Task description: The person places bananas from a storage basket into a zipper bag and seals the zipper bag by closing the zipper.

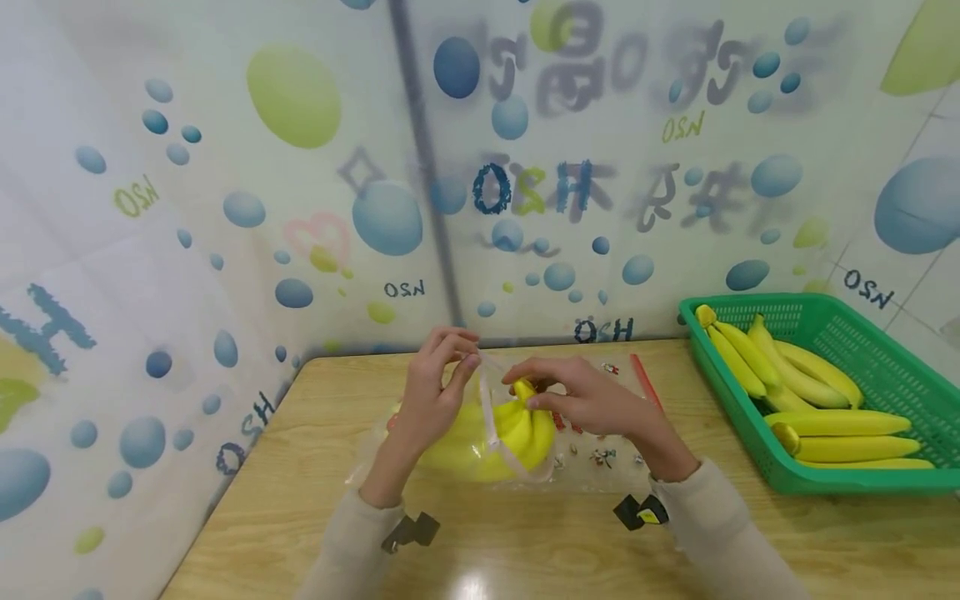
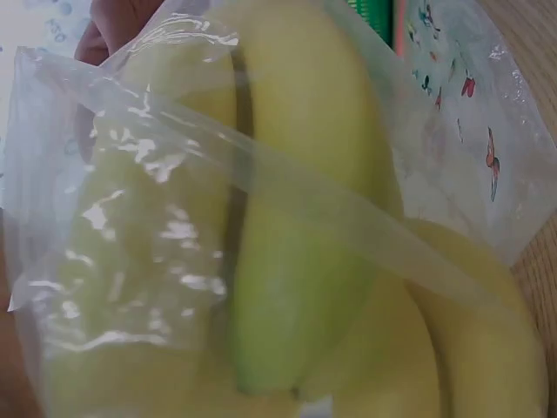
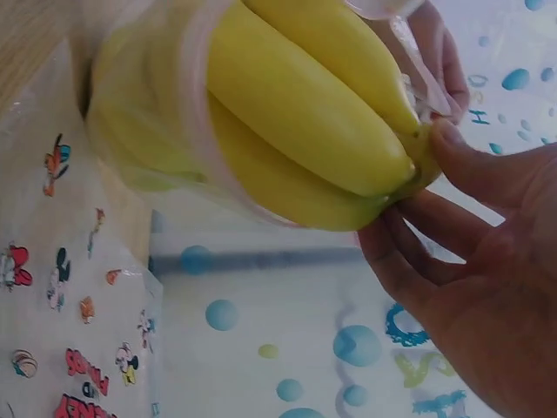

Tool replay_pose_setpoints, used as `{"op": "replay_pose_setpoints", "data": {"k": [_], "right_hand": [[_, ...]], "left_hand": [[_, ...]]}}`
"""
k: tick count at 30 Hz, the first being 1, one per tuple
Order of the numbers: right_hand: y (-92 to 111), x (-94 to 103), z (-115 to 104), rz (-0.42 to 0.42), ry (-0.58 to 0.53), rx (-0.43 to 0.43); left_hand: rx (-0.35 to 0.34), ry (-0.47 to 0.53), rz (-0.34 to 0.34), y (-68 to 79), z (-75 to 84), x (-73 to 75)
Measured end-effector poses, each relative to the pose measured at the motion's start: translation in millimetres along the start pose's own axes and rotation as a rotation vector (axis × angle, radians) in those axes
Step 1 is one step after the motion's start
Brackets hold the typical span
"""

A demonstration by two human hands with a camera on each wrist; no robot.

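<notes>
A bunch of yellow bananas (image 1: pixel 528 433) lies partly inside a clear plastic bag (image 1: pixel 491 417) on the table. My right hand (image 1: pixel 592 396) pinches the bunch by its stem; in the right wrist view the thumb (image 3: pixel 474 165) and fingertips close round the stem end. My left hand (image 1: pixel 438 379) pinches the upper edge of the bag's mouth between thumb and fingers. The mouth's pale rim crosses over the bananas, seen close up through the film in the left wrist view, where the bananas (image 2: pixel 305 192) have greenish parts.
A green plastic basket (image 1: pixel 795 477) with several more bananas (image 1: pixel 802 375) stands at the right. A flat clear bag printed with small cartoon figures (image 1: pixel 600 458) and a red strip (image 1: pixel 647 379) lies on the wooden table (image 1: pixel 292 475). A patterned sheet (image 1: pixel 525 292) hangs behind.
</notes>
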State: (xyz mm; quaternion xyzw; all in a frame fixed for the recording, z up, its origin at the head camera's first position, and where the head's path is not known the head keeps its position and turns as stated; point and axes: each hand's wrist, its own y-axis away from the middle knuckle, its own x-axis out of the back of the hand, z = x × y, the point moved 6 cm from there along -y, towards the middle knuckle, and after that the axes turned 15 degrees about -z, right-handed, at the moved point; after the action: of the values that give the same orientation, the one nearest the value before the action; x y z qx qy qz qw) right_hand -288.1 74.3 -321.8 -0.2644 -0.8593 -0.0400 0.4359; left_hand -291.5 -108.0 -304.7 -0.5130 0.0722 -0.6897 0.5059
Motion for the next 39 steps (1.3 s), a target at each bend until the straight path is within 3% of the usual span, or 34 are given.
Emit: {"op": "replay_pose_setpoints", "data": {"k": [9, 14, 18, 22, 30, 34, 39], "right_hand": [[-13.0, -13.1, -6.1, 0.047, 0.101, -0.013], [-15.5, -16.0, -13.8, 0.123, 0.293, -0.053], [-18.7, -20.8, -20.6, 0.176, 0.411, -0.016], [-22.1, -26.9, -22.6, 0.225, 0.411, 0.045], [-28.8, -36.8, -18.4, 0.258, 0.418, 0.035], [-28.6, -32.7, -11.3, 0.287, 0.374, -0.003], [-21.6, -18.4, -1.9, 0.338, 0.231, -0.077]], "left_hand": [[0.021, 0.017, 0.046, 1.0, -1.0, 2.2], [0.028, 0.038, 0.094, -0.3, -2.0, 3.5], [0.014, 0.06, 0.131, -0.4, -2.3, 4.4], [0.003, 0.053, 0.154, 0.4, -2.8, 4.5], [-0.013, 0.058, 0.203, 2.9, -2.1, 0.2], [-0.017, 0.034, 0.139, 0.3, -1.5, -6.3], [0.01, -0.026, 0.061, -2.0, -2.0, -4.3]]}}
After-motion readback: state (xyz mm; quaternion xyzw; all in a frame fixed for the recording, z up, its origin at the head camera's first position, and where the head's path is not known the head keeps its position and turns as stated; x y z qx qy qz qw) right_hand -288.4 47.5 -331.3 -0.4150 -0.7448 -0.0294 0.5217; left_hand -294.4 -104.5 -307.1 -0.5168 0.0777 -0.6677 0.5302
